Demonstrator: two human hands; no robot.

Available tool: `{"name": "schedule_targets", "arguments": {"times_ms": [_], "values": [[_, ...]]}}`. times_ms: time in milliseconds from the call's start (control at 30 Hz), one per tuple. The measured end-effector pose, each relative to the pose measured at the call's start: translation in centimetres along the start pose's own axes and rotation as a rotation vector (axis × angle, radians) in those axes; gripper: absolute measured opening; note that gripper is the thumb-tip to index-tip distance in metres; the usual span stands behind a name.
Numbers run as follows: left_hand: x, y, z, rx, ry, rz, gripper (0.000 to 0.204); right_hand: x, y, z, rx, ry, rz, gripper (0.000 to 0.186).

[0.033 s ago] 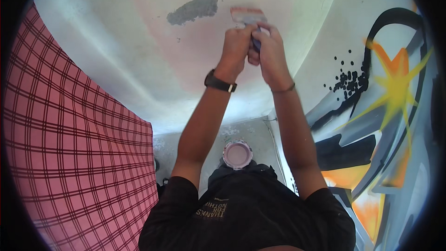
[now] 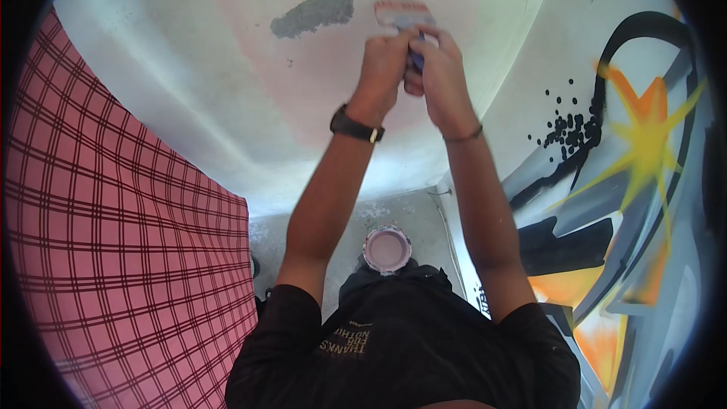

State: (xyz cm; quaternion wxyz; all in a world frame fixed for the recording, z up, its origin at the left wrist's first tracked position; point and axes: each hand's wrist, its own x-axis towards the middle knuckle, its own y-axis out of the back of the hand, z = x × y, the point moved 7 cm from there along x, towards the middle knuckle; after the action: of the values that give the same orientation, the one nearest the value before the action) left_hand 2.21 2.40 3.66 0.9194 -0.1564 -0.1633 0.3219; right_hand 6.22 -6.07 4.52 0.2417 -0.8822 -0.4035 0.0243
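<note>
A wide flat paintbrush (image 2: 404, 15) with reddish bristles and a blue handle is held up against the whitish wall (image 2: 333, 106), where a faint pink patch spreads. My left hand (image 2: 382, 64) is closed at the left side of the handle, near the ferrule. From the right, my right hand (image 2: 443, 68) wraps round the same handle, its fingers touching or nearly touching the left ones. Part of the handle is hidden by the fingers. A rough grey patch (image 2: 314, 15) of bare wall lies left of the bristles.
Below my arms, a round paint-splashed bucket (image 2: 387, 249) holds pale pink paint. A pink checked cloth (image 2: 129, 212) hangs along the left. On the right stands a wall with black, yellow and orange graffiti (image 2: 647, 136). Grey floor (image 2: 352, 220) shows between.
Both hands and the paintbrush have shifted slightly upward along the wall. The grip on the handle looks the same.
</note>
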Motion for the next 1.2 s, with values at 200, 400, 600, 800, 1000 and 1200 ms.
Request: {"name": "schedule_targets", "arguments": {"times_ms": [200,400,600,800,1000,1200], "values": [[9.7,2.0,4.0,0.051,-0.057,-0.12,0.025,6.2,-3.7,-6.0,-0.213,0.246,-0.045,0.02],[7.8,0.0,3.4,0.085,-0.15,-0.174,0.025,7.7,-1.2,-4.8,-0.316,0.525,0.004,0.023],[5.9,1.0,0.9,0.191,-0.3,-0.029,0.034,5.4,0.5,-0.7,-0.47,0.783,0.142,0.023],[6.1,2.2,-1.8,0.198,-0.276,0.023,0.031,5.9,1.5,2.6,-0.433,0.837,0.15,0.023],[5.8,2.0,-0.3,0.298,-0.31,0.04,0.03,5.7,1.0,1.5,-0.391,0.878,0.167,0.023],[5.1,1.2,-1.0,0.19,-0.281,0.021,0.031,4.9,1.6,1.0,-0.395,0.842,0.145,0.022]]}}
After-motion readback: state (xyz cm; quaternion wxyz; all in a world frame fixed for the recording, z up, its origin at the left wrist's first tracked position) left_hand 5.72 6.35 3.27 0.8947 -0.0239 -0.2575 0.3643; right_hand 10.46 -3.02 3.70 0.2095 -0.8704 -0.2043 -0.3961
